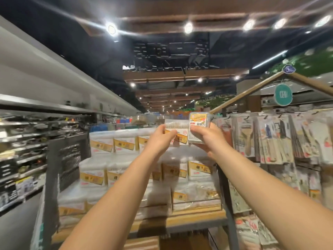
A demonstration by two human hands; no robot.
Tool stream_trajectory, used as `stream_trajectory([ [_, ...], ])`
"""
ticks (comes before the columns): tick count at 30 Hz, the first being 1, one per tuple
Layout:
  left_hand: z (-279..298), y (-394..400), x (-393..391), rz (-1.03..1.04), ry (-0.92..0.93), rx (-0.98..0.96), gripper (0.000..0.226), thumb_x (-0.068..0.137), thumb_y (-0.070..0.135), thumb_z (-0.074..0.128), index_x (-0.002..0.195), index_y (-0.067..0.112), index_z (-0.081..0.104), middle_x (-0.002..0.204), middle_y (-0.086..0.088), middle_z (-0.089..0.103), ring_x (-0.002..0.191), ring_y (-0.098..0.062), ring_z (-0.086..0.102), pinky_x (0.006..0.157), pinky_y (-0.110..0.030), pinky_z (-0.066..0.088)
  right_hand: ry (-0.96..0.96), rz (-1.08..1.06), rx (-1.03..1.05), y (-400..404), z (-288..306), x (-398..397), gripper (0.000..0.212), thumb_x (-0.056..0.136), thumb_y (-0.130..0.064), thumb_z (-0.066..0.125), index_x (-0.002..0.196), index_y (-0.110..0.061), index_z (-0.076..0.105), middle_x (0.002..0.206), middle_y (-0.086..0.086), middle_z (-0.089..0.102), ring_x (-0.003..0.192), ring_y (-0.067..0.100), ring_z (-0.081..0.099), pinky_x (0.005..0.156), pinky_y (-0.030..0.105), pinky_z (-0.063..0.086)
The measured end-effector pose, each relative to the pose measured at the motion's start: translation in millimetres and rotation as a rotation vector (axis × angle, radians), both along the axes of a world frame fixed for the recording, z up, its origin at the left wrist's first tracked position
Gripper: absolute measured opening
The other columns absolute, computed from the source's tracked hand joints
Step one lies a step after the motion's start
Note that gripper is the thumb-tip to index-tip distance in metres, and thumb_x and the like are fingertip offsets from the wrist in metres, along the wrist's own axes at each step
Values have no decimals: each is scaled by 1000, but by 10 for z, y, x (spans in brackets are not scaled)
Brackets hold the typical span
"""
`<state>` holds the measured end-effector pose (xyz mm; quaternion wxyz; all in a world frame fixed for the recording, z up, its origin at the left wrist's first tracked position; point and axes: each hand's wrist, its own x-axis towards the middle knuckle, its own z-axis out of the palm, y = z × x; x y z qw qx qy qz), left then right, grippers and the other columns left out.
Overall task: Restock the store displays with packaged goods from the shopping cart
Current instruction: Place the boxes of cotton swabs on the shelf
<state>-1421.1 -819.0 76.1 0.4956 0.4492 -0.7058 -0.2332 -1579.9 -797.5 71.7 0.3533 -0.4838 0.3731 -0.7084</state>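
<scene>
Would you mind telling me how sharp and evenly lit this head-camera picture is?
Head view: the ceiling spotlights flare into streaks; wide-angle distortion bends the left shelves and the edges smear with blur; the hanging packs are soft; the centre is sharper, where the left hand and right hand hold up the small pack, its print only partly legible.

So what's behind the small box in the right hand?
Behind the small box held by the right hand is a flat clear packet that the left hand pinches. The box covers the packet's right end, so that part cannot be seen.
</scene>
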Motion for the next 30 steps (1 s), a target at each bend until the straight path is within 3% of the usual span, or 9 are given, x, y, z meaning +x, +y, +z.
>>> stream_trajectory([
  [3,24,-146,-23,3,-105,33,43,95,39,58,129,13,58,116,-5,66,95,-18,60,83,-35,48,114,-30,39,-197,42,-20,28,84,-9,74,109,-13,63,103,5,72,91,15,69,85,33,57],
  [5,13,-197,-29,-26,-131,72,38,95,40,57,119,12,62,97,-1,64,84,-15,58,79,-34,49,215,-38,69,-278,7,-20,34,78,-16,79,108,-13,63,103,6,72,94,19,69,89,37,56],
  [9,3,-274,-31,-73,-89,146,44,97,37,57,128,6,57,128,-21,59,117,-32,59,101,-48,47,180,6,43,-411,-72,-8,22,83,-11,75,101,-18,65,101,4,74,99,21,70,93,37,54],
  [11,19,-294,-24,-112,-16,171,47,97,35,57,132,3,54,137,-26,52,112,-31,61,93,-47,50,140,37,27,-456,-47,18,23,86,-6,71,106,-14,65,99,4,73,97,20,69,86,31,54],
  [14,-16,-305,6,-115,45,173,46,98,35,55,134,6,54,136,-20,54,110,-25,60,93,-37,51,133,49,50,-544,-35,46,34,85,-5,71,118,-8,62,102,5,72,98,20,68,87,31,53],
  [19,-97,-287,82,-3,-49,91,47,99,34,52,139,9,52,140,-10,55,128,-28,52,110,-48,41,149,86,86,-640,-59,53,35,86,-6,71,120,-8,60,106,6,71,94,15,69,81,26,54],
  [22,-70,-277,70,14,-81,124,42,99,31,50,135,10,54,135,-10,57,123,-25,54,108,-42,43,200,101,96,-660,-17,92,32,86,-5,70,118,-6,63,101,5,72,92,15,69,78,24,53],
  [26,-26,-310,16,21,-16,161,29,100,24,47,120,8,59,104,-10,60,89,-20,50,77,-33,43,266,107,165,-659,62,173,40,82,-11,75,120,-8,62,99,3,74,96,19,69,101,45,48],
  [30,-57,-267,58,57,-18,105,40,100,31,49,135,12,54,129,-4,58,108,-20,54,100,-41,47,249,141,193,-650,84,147,41,81,-14,76,119,-10,61,101,2,74,99,18,69,105,47,45],
])
